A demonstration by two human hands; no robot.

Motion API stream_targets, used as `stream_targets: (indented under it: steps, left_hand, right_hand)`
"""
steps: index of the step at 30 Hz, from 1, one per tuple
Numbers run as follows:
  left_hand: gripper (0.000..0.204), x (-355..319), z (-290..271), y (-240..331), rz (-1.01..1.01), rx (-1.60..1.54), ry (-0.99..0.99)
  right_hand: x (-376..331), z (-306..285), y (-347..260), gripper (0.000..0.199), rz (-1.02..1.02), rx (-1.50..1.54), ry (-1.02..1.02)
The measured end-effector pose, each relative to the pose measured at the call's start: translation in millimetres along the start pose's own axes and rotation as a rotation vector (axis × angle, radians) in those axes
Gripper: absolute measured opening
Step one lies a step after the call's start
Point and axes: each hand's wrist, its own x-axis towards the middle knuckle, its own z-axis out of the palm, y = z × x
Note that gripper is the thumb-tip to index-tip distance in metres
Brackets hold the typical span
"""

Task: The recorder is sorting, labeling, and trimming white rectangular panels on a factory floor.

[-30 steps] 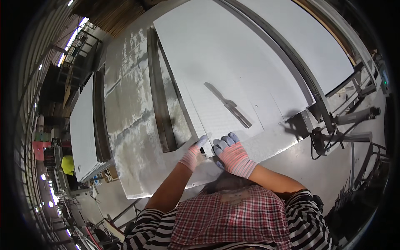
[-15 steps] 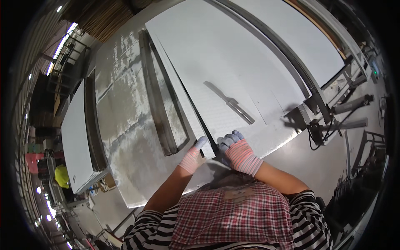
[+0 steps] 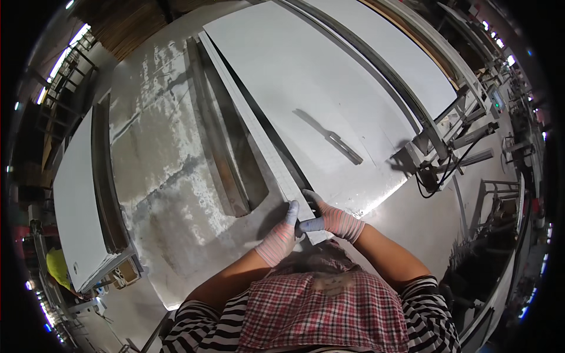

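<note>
My left hand (image 3: pixel 279 240) and my right hand (image 3: pixel 334 222), both in pale gloves with pink stripes and grey fingers, are closed around the near end of a long, narrow white strip (image 3: pixel 259 132). The strip runs away from me along the left edge of a large white sheet (image 3: pixel 306 65), with a dark gap between them. My left thumb lies along the strip's left side; my right fingers wrap its near end. A thin knife-like tool (image 3: pixel 344 147) with a metallic handle lies on the sheet, right of the strip.
Left of the strip, a long metal bar (image 3: pixel 218 135) lies on the stained tabletop (image 3: pixel 153 141). Stacked white sheets (image 3: pixel 82 206) stand at the far left. A metal rail (image 3: pixel 376 65) crosses the right side, with a bracket and cables (image 3: pixel 432 170) at its near end.
The strip's near end has been gathered and lifted between both hands. My right hand has shifted from the sheet's edge onto the strip, and the dark gap beside it has widened.
</note>
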Motion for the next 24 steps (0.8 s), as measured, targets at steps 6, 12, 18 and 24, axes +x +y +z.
stream_targets:
  steps: [6,12,18,24]
  left_hand:
    - [0.084,36.9,11.1,65.2,0.160,-0.192,0.152]
    - [0.089,85.7,-7.5,129.8,0.452,-0.376,-0.075]
    - [0.088,33.2,29.0,98.4,0.662,-0.420,-0.328]
    - [0.072,-46.8,119.3,-4.0,0.637,-0.581,-0.798]
  right_hand:
    - [-67.7,5.6,-19.4,0.112,-0.047,-0.070,-0.118]
    - [-192.4,9.0,-57.4,0.110,-0.008,-0.699,0.066]
    - [-312.2,32.8,-10.6,0.105,0.163,-1.092,0.231]
    - [-426.0,72.0,115.4,0.107,-0.089,-0.964,0.590]
